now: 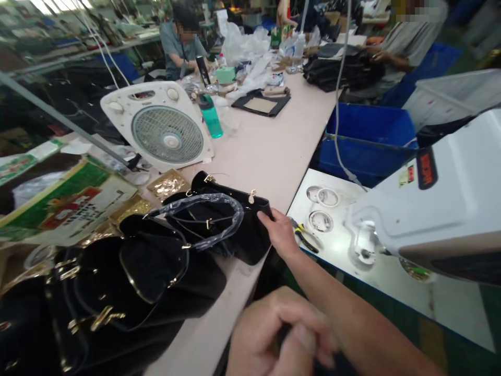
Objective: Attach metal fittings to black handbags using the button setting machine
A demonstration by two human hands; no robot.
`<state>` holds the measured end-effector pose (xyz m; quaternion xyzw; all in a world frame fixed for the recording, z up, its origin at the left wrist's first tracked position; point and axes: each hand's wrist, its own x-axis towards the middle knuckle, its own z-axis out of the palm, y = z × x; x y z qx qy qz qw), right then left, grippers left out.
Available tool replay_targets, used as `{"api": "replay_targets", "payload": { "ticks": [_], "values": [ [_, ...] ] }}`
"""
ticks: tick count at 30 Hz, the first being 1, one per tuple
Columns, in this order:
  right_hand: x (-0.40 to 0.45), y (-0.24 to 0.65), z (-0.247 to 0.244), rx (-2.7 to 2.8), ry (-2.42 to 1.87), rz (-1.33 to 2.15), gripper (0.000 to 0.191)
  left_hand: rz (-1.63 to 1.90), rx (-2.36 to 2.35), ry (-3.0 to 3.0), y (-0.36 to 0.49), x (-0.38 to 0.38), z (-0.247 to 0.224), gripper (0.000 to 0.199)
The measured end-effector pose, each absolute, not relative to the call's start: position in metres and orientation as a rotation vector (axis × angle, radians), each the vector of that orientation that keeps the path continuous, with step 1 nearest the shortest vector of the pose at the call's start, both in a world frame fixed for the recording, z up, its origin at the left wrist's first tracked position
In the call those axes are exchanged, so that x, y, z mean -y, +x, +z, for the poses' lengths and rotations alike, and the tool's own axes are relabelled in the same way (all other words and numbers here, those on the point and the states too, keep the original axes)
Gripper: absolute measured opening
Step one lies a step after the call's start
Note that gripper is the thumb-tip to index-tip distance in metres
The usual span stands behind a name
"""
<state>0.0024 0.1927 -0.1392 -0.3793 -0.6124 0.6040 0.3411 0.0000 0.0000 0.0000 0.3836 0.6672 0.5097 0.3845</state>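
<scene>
A black handbag [250, 235] with gold fittings and a plastic-wrapped handle [238, 219] stands at the table's edge. My right hand [281, 232] grips its right side, thumb on the outer face and the other fingers partly hidden. Close to the camera, my left hand [279, 334] is curled closed at the bottom of the view, apart from the bag. Whether anything is inside those fingers I cannot make out. More black bags [117, 282] with gold clasps are packed together on the left, touching the first bag.
A white box fan [170, 138] and a green bottle [211, 117] stand beyond the bags. Boxes of gold hardware [168, 185] lie left. Pliers [307, 239] rest on a white machine table [336, 240] under a sewing machine [438, 193]. Behind it sits a blue bin [368, 146]. Two people work farther back.
</scene>
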Motion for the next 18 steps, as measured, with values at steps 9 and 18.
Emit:
{"api": "replay_targets", "payload": {
  "ticks": [9,18],
  "values": [
    [-0.155,0.063,-0.133,1.402,-0.843,1.383,0.031,1.617,-2.028,0.808,-0.078,0.018,-0.178,0.05],
    [-0.015,0.237,-0.117,1.441,-0.967,0.876,0.035,1.903,-1.878,0.996,-0.063,0.072,-0.232,0.083]
  ]
}}
